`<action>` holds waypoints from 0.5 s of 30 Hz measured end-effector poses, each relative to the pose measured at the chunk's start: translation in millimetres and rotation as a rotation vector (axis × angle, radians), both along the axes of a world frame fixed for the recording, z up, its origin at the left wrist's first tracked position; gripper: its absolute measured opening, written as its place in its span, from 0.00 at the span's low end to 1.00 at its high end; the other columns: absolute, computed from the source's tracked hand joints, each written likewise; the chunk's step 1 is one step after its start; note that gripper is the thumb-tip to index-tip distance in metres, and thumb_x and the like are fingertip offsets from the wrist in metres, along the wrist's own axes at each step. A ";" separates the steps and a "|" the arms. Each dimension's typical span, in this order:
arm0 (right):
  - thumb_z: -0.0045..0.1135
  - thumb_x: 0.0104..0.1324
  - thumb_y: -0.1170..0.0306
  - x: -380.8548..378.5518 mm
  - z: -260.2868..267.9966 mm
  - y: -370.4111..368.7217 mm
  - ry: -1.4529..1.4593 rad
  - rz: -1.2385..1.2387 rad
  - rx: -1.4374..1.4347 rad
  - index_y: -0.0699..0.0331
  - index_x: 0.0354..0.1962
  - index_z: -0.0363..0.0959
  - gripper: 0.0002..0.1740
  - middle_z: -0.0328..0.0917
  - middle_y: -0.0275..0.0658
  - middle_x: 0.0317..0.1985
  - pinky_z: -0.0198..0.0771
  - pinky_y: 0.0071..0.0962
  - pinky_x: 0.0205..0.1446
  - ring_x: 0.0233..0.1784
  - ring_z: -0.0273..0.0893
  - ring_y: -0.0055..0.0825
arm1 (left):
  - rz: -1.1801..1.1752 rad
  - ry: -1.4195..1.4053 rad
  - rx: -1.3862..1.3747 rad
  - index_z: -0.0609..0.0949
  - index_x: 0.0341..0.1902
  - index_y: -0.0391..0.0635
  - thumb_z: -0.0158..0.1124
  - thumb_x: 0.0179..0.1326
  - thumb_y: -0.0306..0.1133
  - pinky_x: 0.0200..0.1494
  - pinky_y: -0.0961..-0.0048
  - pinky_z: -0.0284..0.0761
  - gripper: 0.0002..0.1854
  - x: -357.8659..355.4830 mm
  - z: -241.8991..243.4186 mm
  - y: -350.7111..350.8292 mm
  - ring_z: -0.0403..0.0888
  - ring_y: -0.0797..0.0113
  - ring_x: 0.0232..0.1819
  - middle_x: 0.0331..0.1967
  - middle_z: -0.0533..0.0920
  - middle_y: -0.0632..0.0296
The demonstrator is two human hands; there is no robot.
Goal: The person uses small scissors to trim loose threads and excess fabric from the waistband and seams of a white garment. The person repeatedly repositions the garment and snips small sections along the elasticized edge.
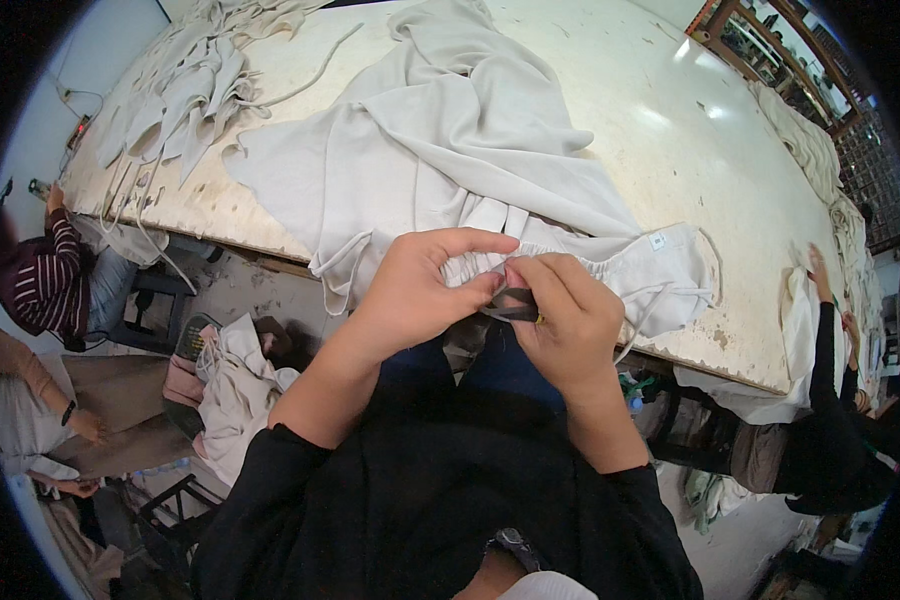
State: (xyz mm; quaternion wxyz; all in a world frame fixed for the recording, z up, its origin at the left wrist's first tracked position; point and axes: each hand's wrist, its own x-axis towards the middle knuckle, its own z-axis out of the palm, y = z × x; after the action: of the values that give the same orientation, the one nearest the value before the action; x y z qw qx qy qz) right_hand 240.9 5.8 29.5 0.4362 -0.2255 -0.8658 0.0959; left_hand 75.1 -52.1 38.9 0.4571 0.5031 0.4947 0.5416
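A pale off-white garment lies spread and folded on the table in front of me, its gathered elastic edge towards my body. My left hand pinches that gathered edge between thumb and forefinger. Close against it, my right hand grips what look like small dark metal thread snips; the fingers cover much of the tool. The tips of both hands nearly meet at the cloth. A small white label is on the garment to the right, and a thin fabric tie hangs over the table edge.
More pale cloth pieces with ties are heaped at the table's far left. The worn table has a rough front edge. People sit or stand at left and right. A stool and bundled cloth stand at lower left.
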 end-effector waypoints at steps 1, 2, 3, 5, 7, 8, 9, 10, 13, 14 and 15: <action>0.64 0.53 0.79 -0.2 -2.0 1.8 0.034 0.028 -0.104 0.65 0.35 0.76 0.10 0.76 0.38 0.29 0.69 0.22 0.28 0.26 0.75 0.26 | 0.002 -0.018 -0.007 0.81 0.50 0.34 0.61 0.56 0.17 0.43 0.83 0.75 0.17 1.4 -0.8 -0.1 0.78 0.80 0.41 0.40 0.84 0.61; 0.63 0.53 0.78 -1.1 -4.2 3.7 0.067 0.056 -0.208 0.65 0.35 0.76 0.10 0.75 0.37 0.28 0.67 0.22 0.28 0.25 0.74 0.26 | 0.008 0.016 0.013 0.81 0.50 0.34 0.61 0.56 0.18 0.44 0.83 0.74 0.17 2.1 -1.6 -0.2 0.79 0.80 0.41 0.41 0.84 0.61; 0.62 0.53 0.77 -2.1 -6.7 5.3 0.104 0.075 -0.312 0.64 0.35 0.75 0.10 0.74 0.35 0.28 0.66 0.23 0.27 0.24 0.73 0.26 | 0.008 0.055 0.016 0.81 0.50 0.34 0.61 0.56 0.18 0.45 0.82 0.74 0.16 2.3 -2.6 -0.6 0.79 0.79 0.42 0.41 0.85 0.61; 0.60 0.58 0.75 -4.4 -11.7 6.3 0.261 0.166 -0.694 0.65 0.33 0.74 0.05 0.71 0.32 0.26 0.61 0.19 0.27 0.23 0.69 0.21 | 0.027 0.150 0.040 0.82 0.49 0.35 0.61 0.55 0.20 0.45 0.80 0.75 0.16 1.9 -5.1 -0.1 0.79 0.78 0.42 0.41 0.85 0.59; 0.58 0.62 0.72 -1.5 -14.2 6.7 0.468 0.336 -1.066 0.65 0.33 0.72 0.05 0.68 0.30 0.26 0.57 0.17 0.26 0.22 0.64 0.18 | 0.071 0.264 0.085 0.82 0.47 0.35 0.62 0.55 0.23 0.45 0.78 0.75 0.15 0.5 -7.9 1.6 0.80 0.76 0.41 0.39 0.86 0.57; 0.57 0.63 0.71 2.9 -13.9 6.0 0.595 0.467 -1.248 0.64 0.34 0.71 0.06 0.67 0.31 0.26 0.57 0.17 0.26 0.21 0.62 0.17 | 0.077 0.267 0.040 0.83 0.48 0.36 0.62 0.55 0.23 0.46 0.78 0.75 0.15 -0.7 -9.1 2.7 0.80 0.75 0.41 0.39 0.86 0.58; 0.56 0.64 0.69 7.7 -13.1 6.2 0.720 0.624 -1.416 0.64 0.34 0.70 0.07 0.66 0.31 0.27 0.56 0.16 0.26 0.20 0.59 0.16 | 0.082 0.270 -0.005 0.83 0.48 0.36 0.62 0.55 0.23 0.47 0.78 0.75 0.15 -2.4 -10.1 3.9 0.80 0.75 0.42 0.40 0.85 0.58; 0.58 0.61 0.69 12.6 -11.7 7.5 0.745 0.712 -1.479 0.63 0.30 0.69 0.08 0.64 0.31 0.26 0.53 0.15 0.25 0.20 0.57 0.14 | 0.087 0.273 -0.088 0.83 0.48 0.36 0.62 0.55 0.23 0.47 0.78 0.74 0.16 -4.0 -10.8 4.8 0.80 0.74 0.43 0.41 0.85 0.58; 0.61 0.60 0.68 22.0 -6.6 17.5 0.459 1.057 -1.210 0.63 0.27 0.70 0.10 0.66 0.33 0.29 0.51 0.14 0.25 0.20 0.57 0.13 | 0.038 0.152 0.016 0.83 0.48 0.38 0.62 0.54 0.23 0.49 0.79 0.73 0.16 -8.3 -11.2 2.3 0.79 0.75 0.44 0.41 0.85 0.58; 0.63 0.58 0.73 22.1 -5.9 19.0 0.481 0.909 -1.048 0.64 0.26 0.73 0.07 0.69 0.34 0.31 0.51 0.14 0.25 0.21 0.58 0.14 | 0.031 0.118 -0.008 0.83 0.49 0.38 0.62 0.54 0.23 0.50 0.79 0.72 0.16 -10.1 -10.7 1.6 0.79 0.75 0.44 0.42 0.85 0.59; 0.64 0.57 0.75 21.6 -5.0 19.6 0.431 0.691 -0.921 0.65 0.27 0.74 0.06 0.70 0.34 0.31 0.50 0.14 0.25 0.21 0.58 0.15 | 0.019 0.085 -0.014 0.83 0.49 0.38 0.61 0.54 0.23 0.50 0.79 0.72 0.17 -12.1 -9.9 0.9 0.78 0.76 0.45 0.42 0.85 0.59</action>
State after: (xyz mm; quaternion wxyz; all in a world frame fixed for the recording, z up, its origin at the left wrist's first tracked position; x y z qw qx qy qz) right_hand 262.4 25.4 24.5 0.4031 -0.0726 -0.6508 0.6393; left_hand 63.0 -51.2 29.0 0.4340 0.5178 0.5221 0.5205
